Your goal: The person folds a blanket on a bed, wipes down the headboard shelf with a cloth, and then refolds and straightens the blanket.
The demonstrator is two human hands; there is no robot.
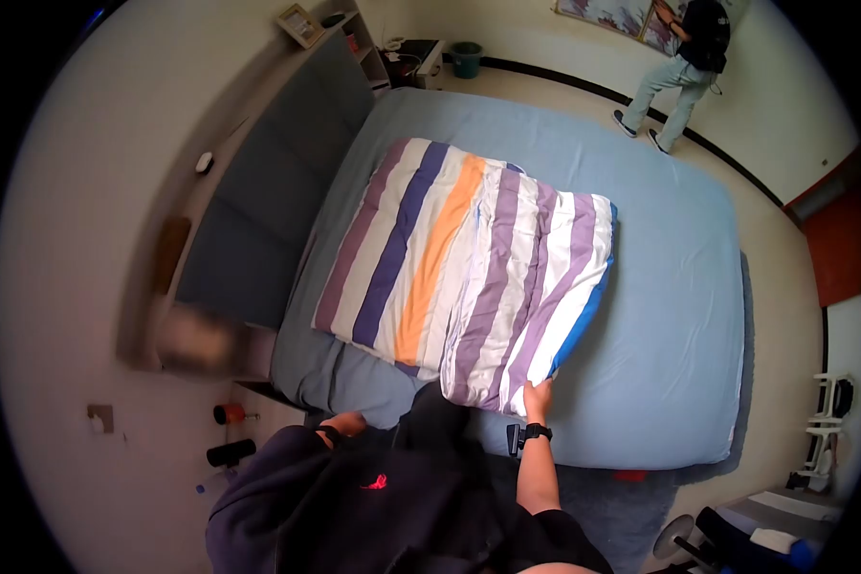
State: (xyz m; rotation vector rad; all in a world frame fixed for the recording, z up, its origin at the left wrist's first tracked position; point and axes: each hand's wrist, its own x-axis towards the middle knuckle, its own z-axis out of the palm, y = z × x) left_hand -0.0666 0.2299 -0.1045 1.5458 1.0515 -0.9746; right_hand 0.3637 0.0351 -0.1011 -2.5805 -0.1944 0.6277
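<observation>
1. Grip of the bare right hand [538,397]: narrow, with the fingers closed on the near corner of a folded quilt [450,268], soft fabric with white, maroon, navy, orange and purple stripes and a bright blue edge.
2. Right arm: the bare forearm reaches forward from the body, nearly straight, with a black wristwatch [539,432] on the wrist.
3. Left hand [347,422]: low at the near side of the bed, apart from the quilt. It is too small and unclear to tell how far its fingers are open or whether they touch the sheet.
4. Left arm: bent out to the side in a dark sleeve, with a dark band [329,435] at the wrist.
5. Quilt: it lies on the bed's pale blue fitted sheet [674,297], nearer the padded dark grey headboard [277,163] than the foot. Its purple-striped part is rumpled.
6. Beyond the bed: another person [689,67] in a black top and pale trousers stands by the far wall, an arm raised to a framed picture [617,14].
</observation>
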